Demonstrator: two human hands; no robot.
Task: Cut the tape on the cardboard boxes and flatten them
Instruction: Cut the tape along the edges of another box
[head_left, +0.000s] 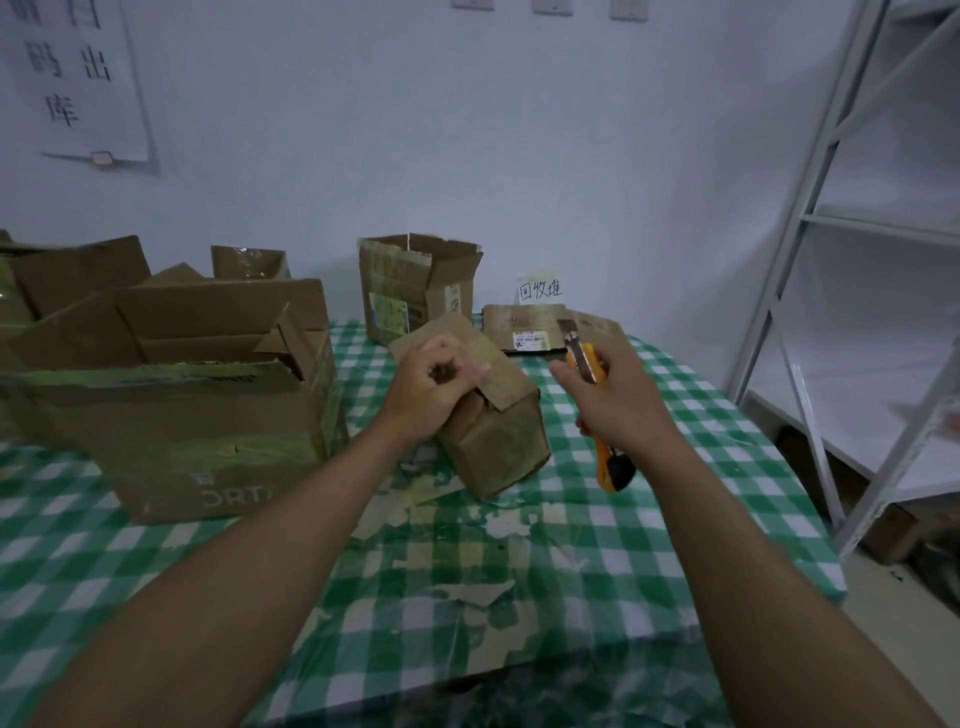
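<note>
Head view: small box (488, 410) sits tilted mid-table on the green-check cloth (571, 545), with bare cloth open before it and rightward to the table's edge, beyond which a metal shelf rack (831, 260) stands. A large open box (182, 410) crowds its left, an upright carton (415, 286) stands behind, and flattened cardboard (524, 325) lies rear right. Left hand (434, 387) curls over the small box's top flap; right hand (618, 400), apart to the right, grips an orange utility knife (586, 358), blade up
</note>
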